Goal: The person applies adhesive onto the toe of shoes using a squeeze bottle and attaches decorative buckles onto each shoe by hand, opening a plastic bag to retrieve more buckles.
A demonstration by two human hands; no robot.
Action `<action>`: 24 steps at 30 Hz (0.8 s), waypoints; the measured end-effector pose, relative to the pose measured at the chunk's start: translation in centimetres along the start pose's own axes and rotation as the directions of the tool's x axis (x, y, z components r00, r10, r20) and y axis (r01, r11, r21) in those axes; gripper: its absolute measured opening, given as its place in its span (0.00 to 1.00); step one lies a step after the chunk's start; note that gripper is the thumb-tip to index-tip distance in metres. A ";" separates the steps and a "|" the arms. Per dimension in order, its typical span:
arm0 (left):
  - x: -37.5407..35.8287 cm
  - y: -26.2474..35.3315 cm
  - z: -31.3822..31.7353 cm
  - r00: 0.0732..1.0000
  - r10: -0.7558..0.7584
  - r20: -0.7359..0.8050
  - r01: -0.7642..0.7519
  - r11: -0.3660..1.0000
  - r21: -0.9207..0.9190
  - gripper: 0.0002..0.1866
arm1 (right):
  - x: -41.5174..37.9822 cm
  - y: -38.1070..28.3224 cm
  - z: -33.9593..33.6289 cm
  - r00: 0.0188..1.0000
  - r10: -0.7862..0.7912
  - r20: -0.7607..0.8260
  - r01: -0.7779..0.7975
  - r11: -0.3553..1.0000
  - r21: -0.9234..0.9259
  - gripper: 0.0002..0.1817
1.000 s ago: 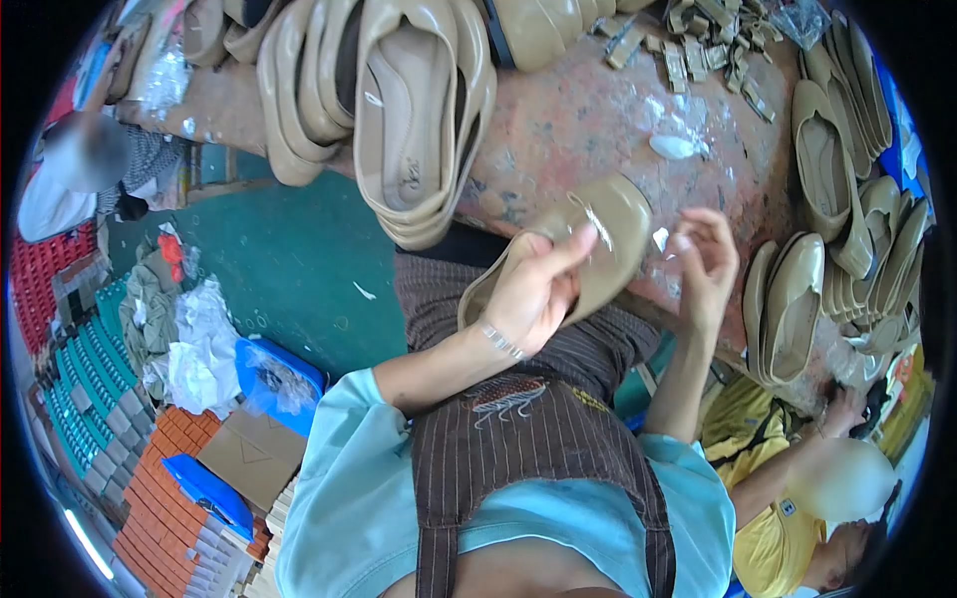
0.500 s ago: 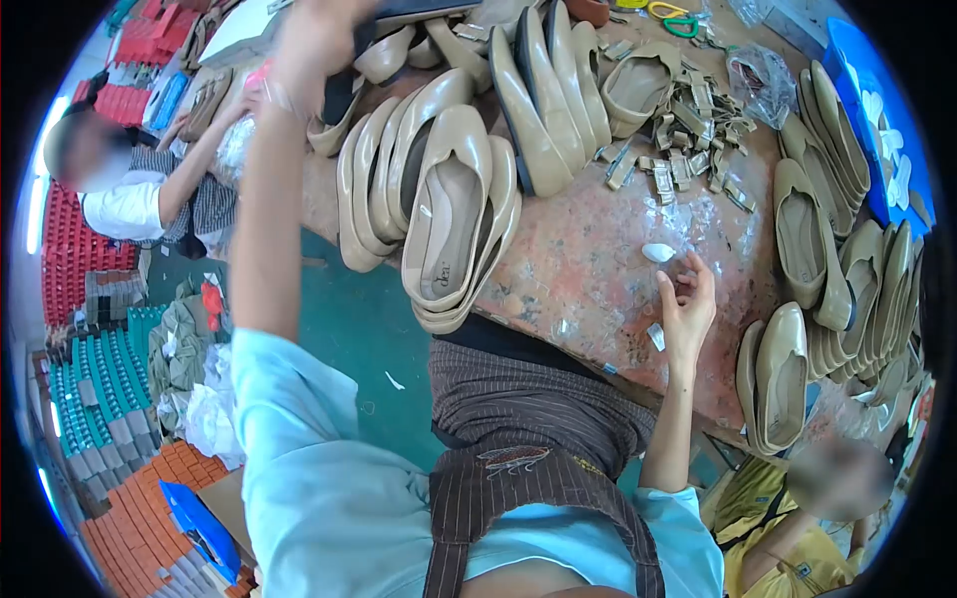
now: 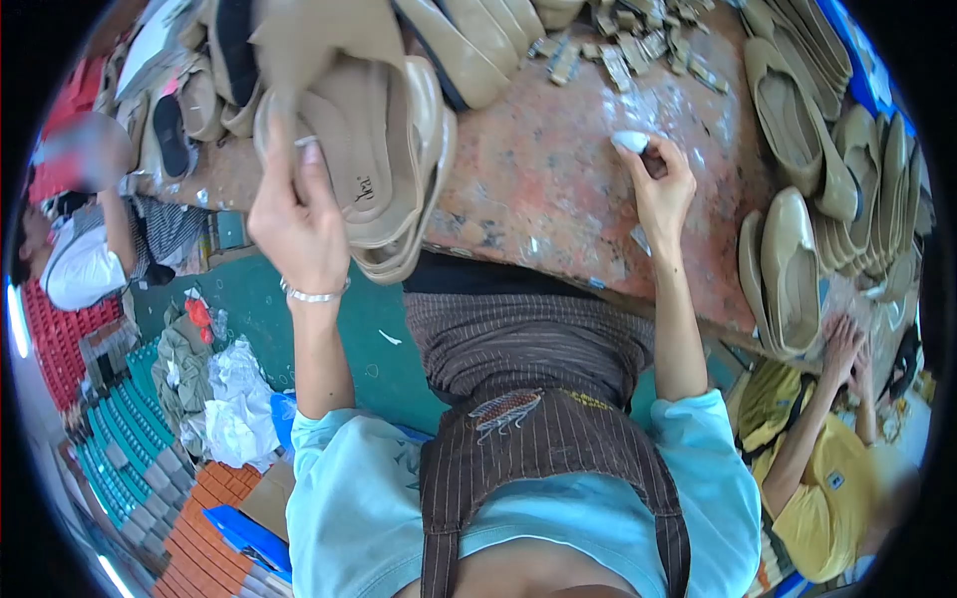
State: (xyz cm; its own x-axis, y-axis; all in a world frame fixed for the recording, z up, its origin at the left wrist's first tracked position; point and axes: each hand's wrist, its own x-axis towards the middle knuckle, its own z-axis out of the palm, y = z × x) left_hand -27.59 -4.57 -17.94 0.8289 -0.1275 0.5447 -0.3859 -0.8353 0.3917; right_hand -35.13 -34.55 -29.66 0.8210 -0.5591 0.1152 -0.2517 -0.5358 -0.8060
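My left hand [image 3: 299, 219], with a bracelet at the wrist, is closed on a beige shoe [image 3: 324, 35] that is blurred by motion. Right behind that hand, a nested stack of beige shoes [image 3: 369, 189] overhangs the near edge of the worktable [image 3: 518, 199]. Over the table's middle, my right hand [image 3: 663, 189] pinches a small white piece [image 3: 630, 141] between thumb and fingers.
More beige shoes [image 3: 464, 45] stand at the back, and metallic-looking strips [image 3: 618, 65] lie beside them. Rows of shoes [image 3: 788, 110] line the right side, near a blue tray [image 3: 862, 50]. One person [image 3: 85, 254] is at the left, another in yellow [image 3: 817, 498] at lower right.
My left hand has come back from the far left of the table, bringing a shoe. My right hand, open before, has closed on the white piece. The view has shifted.
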 end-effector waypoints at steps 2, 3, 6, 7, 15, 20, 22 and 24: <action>-1.0 2.3 -1.5 0.958 -0.244 0.151 0.274 0.933 -0.232 0.09 | -0.4 0.7 -0.7 0.988 0.145 0.045 -0.150 0.972 0.179 0.10; -2.0 3.9 -2.1 0.911 -0.234 0.339 0.340 0.891 -0.299 0.10 | -0.9 0.9 -1.3 0.986 0.162 0.047 -0.168 0.973 0.161 0.10; -7.2 6.4 -0.1 0.774 -0.026 0.633 0.369 0.831 -0.417 0.15 | -2.1 0.7 -3.5 0.998 0.012 0.057 -0.041 0.835 0.549 0.06; -8.7 7.1 0.7 0.588 -0.083 0.804 0.535 0.786 -0.310 0.18 | -2.8 0.5 -4.5 0.995 0.036 0.092 -0.079 0.853 0.516 0.08; -13.5 9.1 1.3 0.811 0.028 0.585 0.098 0.978 -0.183 0.29 | -7.4 0.4 -6.7 0.972 -0.051 0.228 -0.014 0.961 0.278 0.11; -14.6 11.6 5.3 0.311 -0.130 0.942 0.870 -0.361 -0.337 0.27 | -6.7 -1.1 -6.1 0.946 -0.188 0.263 0.161 0.980 0.120 0.13; -14.7 12.3 7.6 0.284 -0.154 0.946 0.770 -0.551 -0.321 0.26 | -6.6 -1.5 -5.9 0.921 -0.279 0.273 0.269 0.960 0.073 0.13; -14.7 12.9 9.0 0.405 -0.183 0.896 0.528 -0.753 -0.393 0.25 | -6.6 -1.7 -5.7 0.917 -0.281 0.284 0.279 0.959 0.049 0.12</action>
State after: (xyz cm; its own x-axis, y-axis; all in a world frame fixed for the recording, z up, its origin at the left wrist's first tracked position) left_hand -41.09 -18.25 -27.59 0.7690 -0.3776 -0.5158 0.5692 0.7717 0.2836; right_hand -43.00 -33.58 -25.78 0.9689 -0.1821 0.1673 0.0128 -0.6388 -0.7693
